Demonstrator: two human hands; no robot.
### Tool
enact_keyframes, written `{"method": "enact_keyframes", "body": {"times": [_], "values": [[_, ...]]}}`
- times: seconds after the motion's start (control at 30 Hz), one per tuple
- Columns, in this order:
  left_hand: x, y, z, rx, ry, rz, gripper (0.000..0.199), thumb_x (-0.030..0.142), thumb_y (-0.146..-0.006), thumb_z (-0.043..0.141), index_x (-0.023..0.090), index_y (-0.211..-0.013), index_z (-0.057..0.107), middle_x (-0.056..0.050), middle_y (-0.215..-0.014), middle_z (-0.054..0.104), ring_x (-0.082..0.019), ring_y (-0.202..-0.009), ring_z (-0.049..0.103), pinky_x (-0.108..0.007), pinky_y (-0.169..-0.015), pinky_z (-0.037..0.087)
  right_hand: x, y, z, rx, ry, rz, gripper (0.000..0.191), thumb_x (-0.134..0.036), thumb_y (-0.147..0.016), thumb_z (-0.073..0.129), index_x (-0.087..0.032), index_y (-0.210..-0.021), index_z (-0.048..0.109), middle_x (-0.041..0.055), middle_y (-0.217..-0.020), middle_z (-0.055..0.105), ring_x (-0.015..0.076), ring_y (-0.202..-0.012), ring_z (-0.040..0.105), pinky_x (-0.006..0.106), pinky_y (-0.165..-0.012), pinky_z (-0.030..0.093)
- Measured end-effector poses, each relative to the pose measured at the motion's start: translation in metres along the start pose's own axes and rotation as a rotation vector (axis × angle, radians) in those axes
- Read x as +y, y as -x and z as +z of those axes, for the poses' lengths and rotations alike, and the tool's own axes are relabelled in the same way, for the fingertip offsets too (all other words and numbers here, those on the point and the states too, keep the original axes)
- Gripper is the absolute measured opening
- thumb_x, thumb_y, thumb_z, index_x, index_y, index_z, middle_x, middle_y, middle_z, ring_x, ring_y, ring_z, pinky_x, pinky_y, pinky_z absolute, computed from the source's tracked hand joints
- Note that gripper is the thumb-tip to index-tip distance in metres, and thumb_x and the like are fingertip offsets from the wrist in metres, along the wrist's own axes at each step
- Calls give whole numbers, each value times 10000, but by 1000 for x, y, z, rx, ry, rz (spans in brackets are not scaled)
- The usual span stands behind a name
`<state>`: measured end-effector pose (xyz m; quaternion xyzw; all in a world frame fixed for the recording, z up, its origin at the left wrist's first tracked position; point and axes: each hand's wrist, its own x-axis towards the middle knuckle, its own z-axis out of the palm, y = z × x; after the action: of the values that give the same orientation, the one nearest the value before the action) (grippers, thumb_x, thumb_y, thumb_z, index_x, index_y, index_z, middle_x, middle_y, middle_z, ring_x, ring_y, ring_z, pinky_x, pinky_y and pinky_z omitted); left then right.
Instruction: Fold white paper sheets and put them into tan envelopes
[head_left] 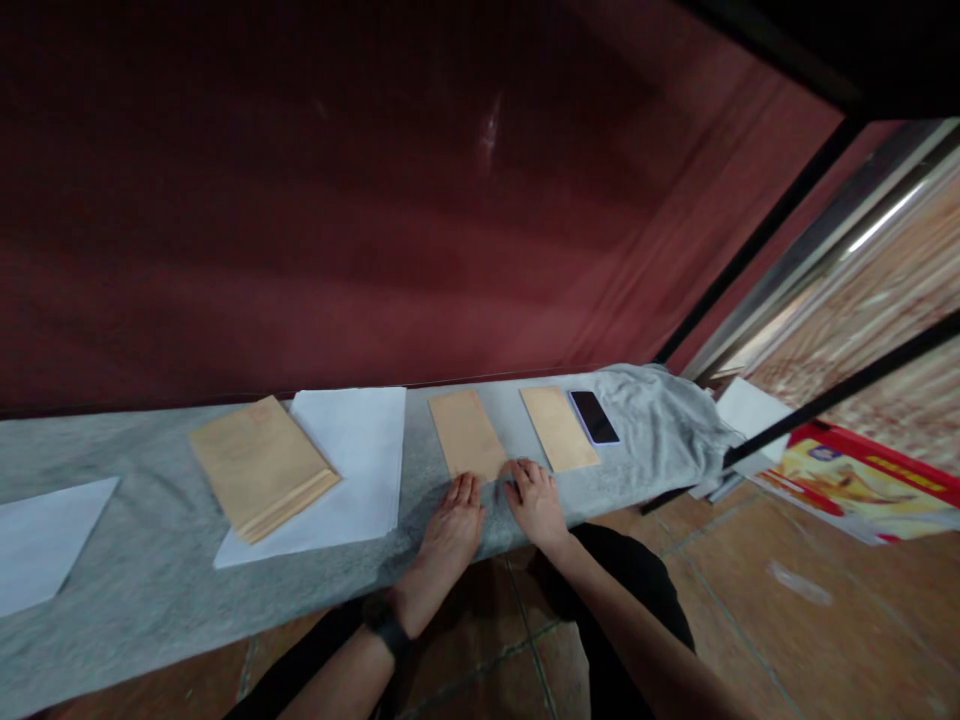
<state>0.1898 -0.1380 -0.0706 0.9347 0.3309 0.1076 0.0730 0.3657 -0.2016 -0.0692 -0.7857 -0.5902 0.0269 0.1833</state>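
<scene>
A brown paper envelope point(466, 430) lies lengthwise on the grey cloth, its lower end close to both hands. My left hand point(456, 515) is palm down with its fingers laid on the envelope's lower edge. Beside the lower right corner rests my right hand point(537, 500), palm down, fingers slightly bent and thumb apart; whether it touches the paper I cannot tell. Right of it lies a second brown envelope point(561, 430). On the left, a stack of brown envelopes point(259, 460) sits at an angle over a stack of white paper point(367, 460).
A dark-screened phone point(595, 417) is beside the second envelope. More white paper point(45, 540) lies at far left. The narrow, cloth-covered table point(150, 590) runs along a dark red wall point(337, 250). Black metal bars point(757, 240) and a colourful box point(862, 485) stand at right.
</scene>
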Motion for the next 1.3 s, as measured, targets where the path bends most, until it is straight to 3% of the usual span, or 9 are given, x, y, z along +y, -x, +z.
{"method": "enact_keyframes", "body": {"times": [0.13,0.3,0.4,0.53,0.7,0.8,0.9,1.07,1.3], "values": [[-3,-8,-3,37,-48,0,436,114,-971,385,41,-1342,602,-241,-1399,620,-301,-1363,554,-445,-1129,460,-13,-27,3,73,-197,208,244,-230,-905,576,-201,-1125,678,161,-1183,646,340,-1177,552,487,-1038,439],[-5,-14,-9,43,-36,-29,354,158,-966,454,85,-1242,664,-175,-1300,686,-287,-1253,625,-411,-1072,508,-11,-46,13,135,-390,283,103,-159,-831,576,-202,-914,620,103,-990,657,289,-1036,608,436,-977,495],[-3,-13,-11,51,-24,-36,355,169,-959,484,102,-1262,656,-161,-1325,675,-281,-1265,614,-403,-1082,500,-6,-49,20,144,-558,321,67,-193,-855,541,-224,-891,587,27,-812,643,226,-795,650,371,-771,572],[-1,-11,-17,109,-4,-12,412,201,-957,515,155,-1356,611,-140,-1472,584,-294,-1319,575,-444,-1106,481,4,-52,21,161,-781,368,97,-327,-869,551,-235,-868,583,-26,-686,602,171,-534,598,314,-500,546],[-2,-13,-21,128,58,11,454,217,-966,509,172,-1412,576,-133,-1600,444,-290,-1365,542,-452,-1135,461,44,-57,-11,267,-933,374,311,-460,-861,499,-218,-999,636,-23,-741,612,144,-560,615,311,-563,590],[-3,-14,-20,53,75,-19,452,222,-971,496,168,-1412,581,-134,-1621,413,-279,-1384,536,-421,-1133,469,81,-55,-37,355,-951,395,399,-505,-838,511,-201,-1048,660,-24,-739,606,141,-611,625,297,-619,599],[-1,-13,-20,-31,88,-33,453,236,-982,478,181,-1422,575,-119,-1639,385,-256,-1391,534,-387,-1128,475,114,-48,-53,410,-947,452,365,-485,-805,558,-188,-986,669,-40,-665,577,137,-573,602,290,-598,596],[4,-11,-26,-133,113,-28,476,225,-978,466,180,-1443,562,-105,-1651,363,-254,-1404,523,-381,-1156,446,148,-33,-53,420,-917,542,224,-370,-754,594,-198,-881,662,-55,-551,535,148,-519,605,276,-561,583],[4,-13,-31,-197,103,-36,487,224,-985,437,144,-1449,557,-132,-1644,367,-286,-1397,530,-426,-1166,436,163,-29,-45,335,-861,585,196,-296,-707,596,-194,-855,675,-67,-527,537,135,-483,596,240,-484,547]]}}
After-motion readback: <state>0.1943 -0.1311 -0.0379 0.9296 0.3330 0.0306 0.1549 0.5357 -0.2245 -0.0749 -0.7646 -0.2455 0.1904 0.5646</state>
